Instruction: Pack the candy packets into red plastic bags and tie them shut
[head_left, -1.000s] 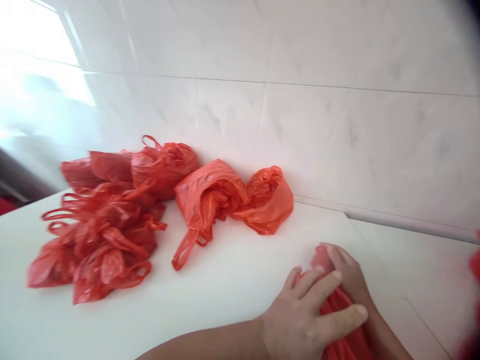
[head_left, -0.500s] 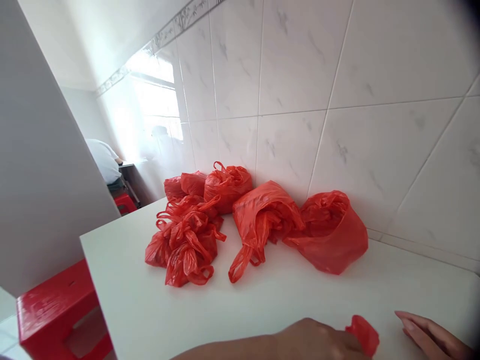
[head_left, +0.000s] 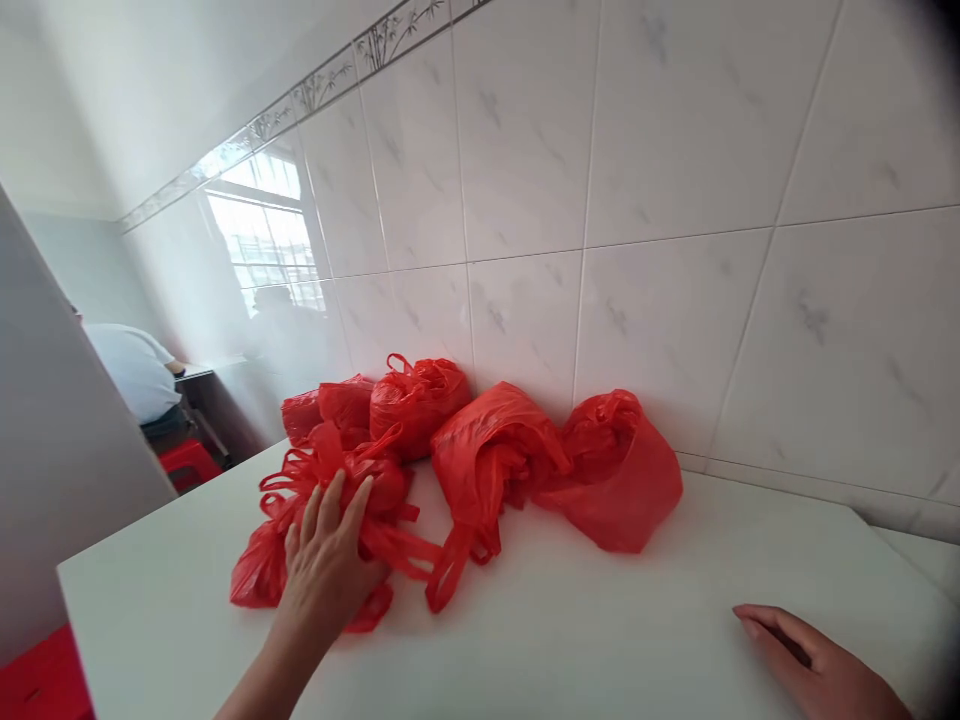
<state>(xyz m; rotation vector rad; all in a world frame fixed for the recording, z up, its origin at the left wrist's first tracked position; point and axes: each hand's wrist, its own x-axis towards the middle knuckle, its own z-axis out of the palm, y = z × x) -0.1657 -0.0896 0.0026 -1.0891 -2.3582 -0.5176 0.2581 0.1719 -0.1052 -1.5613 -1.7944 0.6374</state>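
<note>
My left hand (head_left: pixel 330 565) reaches over a heap of crumpled red plastic bags (head_left: pixel 257 568) at the left of the white table. Its fingers are spread and rest on top of the heap, with part of the bags hidden beneath the palm. Loose handle loops stick out on both sides of it. My right hand (head_left: pixel 832 665) lies low at the right, well apart from any bag. Its thumb and forefinger tips come together, and nothing shows between them.
Two larger red bags, one folded over (head_left: pixel 480 440) and one with a gaping mouth (head_left: pixel 637 490), lie by the tiled wall (head_left: pixel 525 320). More red bags (head_left: pixel 420 400) sit behind the heap. A red stool (head_left: pixel 45 675) and a person in white (head_left: pixel 131 370) are at the left.
My left hand has moved from the lower right, where it held a small red plastic piece, left onto the heap and has opened. The view has turned a little to the right.
</note>
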